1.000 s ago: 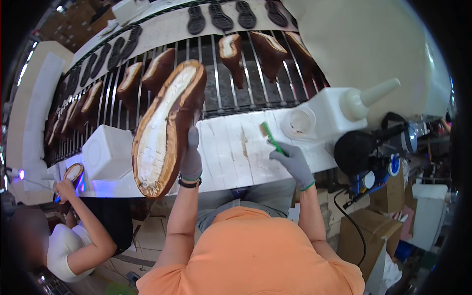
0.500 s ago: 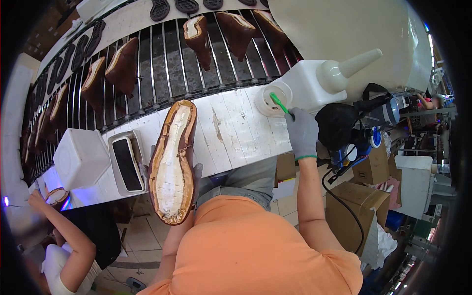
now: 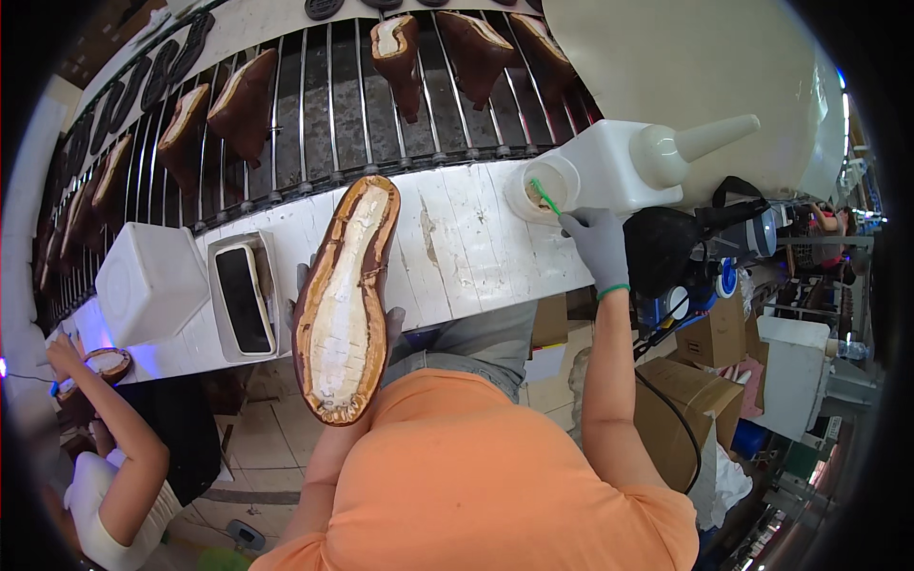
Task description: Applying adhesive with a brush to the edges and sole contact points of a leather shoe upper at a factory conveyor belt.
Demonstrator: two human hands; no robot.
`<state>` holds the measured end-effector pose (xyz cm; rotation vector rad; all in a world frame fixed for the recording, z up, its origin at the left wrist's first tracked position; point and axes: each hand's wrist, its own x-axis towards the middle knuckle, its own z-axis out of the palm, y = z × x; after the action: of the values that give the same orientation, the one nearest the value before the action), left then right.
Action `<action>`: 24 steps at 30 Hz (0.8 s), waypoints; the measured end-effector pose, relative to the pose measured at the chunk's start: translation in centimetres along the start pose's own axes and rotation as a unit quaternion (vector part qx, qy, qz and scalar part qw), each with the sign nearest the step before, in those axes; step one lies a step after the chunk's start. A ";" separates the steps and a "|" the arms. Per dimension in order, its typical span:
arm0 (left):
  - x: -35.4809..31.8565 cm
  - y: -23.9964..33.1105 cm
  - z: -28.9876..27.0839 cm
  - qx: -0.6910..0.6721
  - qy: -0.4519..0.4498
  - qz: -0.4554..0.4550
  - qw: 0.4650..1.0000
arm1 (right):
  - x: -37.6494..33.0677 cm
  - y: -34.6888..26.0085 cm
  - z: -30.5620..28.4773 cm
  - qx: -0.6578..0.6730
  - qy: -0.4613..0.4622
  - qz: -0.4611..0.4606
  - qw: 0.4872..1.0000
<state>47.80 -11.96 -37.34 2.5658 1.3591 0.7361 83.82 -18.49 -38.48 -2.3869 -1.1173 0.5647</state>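
My left hand (image 3: 395,319), in a grey glove, grips a brown shoe upper (image 3: 343,305) from beneath, its fingertips curling round both sides. The upper lies sole side up, showing a pale insole ringed by a tan, pleated leather edge. To the right, my gloved right hand (image 3: 598,246) is closed on a small green-handled brush (image 3: 544,195). That brush leans into a translucent plastic cup (image 3: 514,200) on the white bench, its lower end inside. Beside the cup stands a white squeeze bottle (image 3: 609,157) with a long spout.
A phone (image 3: 244,300) lies in a white tray (image 3: 269,276) beside a white plastic container (image 3: 148,285). Beyond the bench, a metal rack (image 3: 333,124) carries several brown uppers, with black soles (image 3: 190,46) farther back. At left, a co-worker's arm (image 3: 119,414) reaches over another upper.
The whole view has shifted slightly. My right hand has moved a little with the brush, which stays in the cup. The upper is still held in my left hand.
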 end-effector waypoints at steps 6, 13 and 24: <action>0.9 1.4 -0.9 -0.143 -0.056 -0.087 0.984 | -2.2 2.5 2.1 0.422 -0.029 0.126 0.897; 1.2 3.9 -0.3 -0.650 -0.066 -0.328 0.682 | -2.5 -0.8 1.5 0.597 -0.051 0.103 0.794; -2.4 -0.1 6.5 -0.924 -0.049 -0.355 0.131 | -10.6 -13.3 -0.5 0.364 -0.237 -0.177 0.883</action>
<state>49.76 -13.18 -43.91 -0.2161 0.2734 0.7900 69.74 -19.32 -28.91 -1.3887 -1.2069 1.2191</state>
